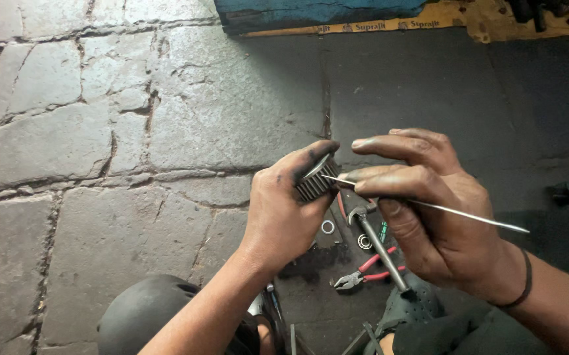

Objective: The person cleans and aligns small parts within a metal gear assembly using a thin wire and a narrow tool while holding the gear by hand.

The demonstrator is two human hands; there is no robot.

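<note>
From my remote seat I saw a floor of rough grey stone slabs (pixel 100 131) with cracked, uneven joints on the left. To the right it gave way to smoother, darker ground (pixel 442 85). Along the top edge lay yellow cardboard (pixel 468 18) under a blue cloth (pixel 317 10).

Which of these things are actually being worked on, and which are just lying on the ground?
In use:
- toothed metal gear, held in the left hand
- thin metal rod, held in the right hand, tip at the gear

Lying about:
- red-handled pliers
- wrench
- metal ring
- small bearing
</note>
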